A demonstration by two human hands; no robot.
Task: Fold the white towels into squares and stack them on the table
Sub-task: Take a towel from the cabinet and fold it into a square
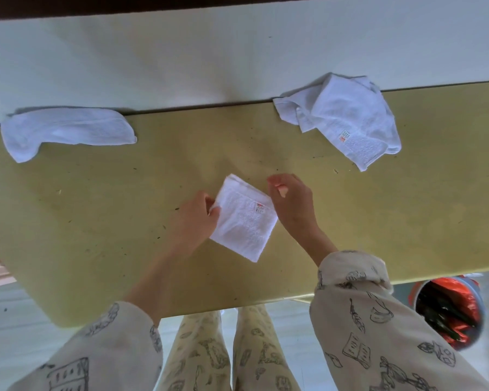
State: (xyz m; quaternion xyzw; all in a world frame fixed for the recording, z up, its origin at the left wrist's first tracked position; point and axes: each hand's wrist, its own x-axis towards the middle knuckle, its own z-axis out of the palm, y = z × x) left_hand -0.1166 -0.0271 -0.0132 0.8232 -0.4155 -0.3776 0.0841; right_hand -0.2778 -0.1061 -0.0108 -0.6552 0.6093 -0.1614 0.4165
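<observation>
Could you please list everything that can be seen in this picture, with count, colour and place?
folded towel: one, white, a square with a small red-printed label, middle of the table near the front.
rolled towel: one, white, loosely bunched, far left of the table by the wall.
crumpled towel: one, white, unfolded with a red-printed label, far right of the table by the wall.
table: one, yellow-green, speckled with small dark marks, set against a pale wall.
bin: one, holding orange and black material, on the floor at the right, below the table edge.
left hand: one, pinches the left edge of the folded towel.
right hand: one, fingers loosely curled, holds nothing, at the towel's right corner.
sleeves: two, cream with dark drawings.
</observation>
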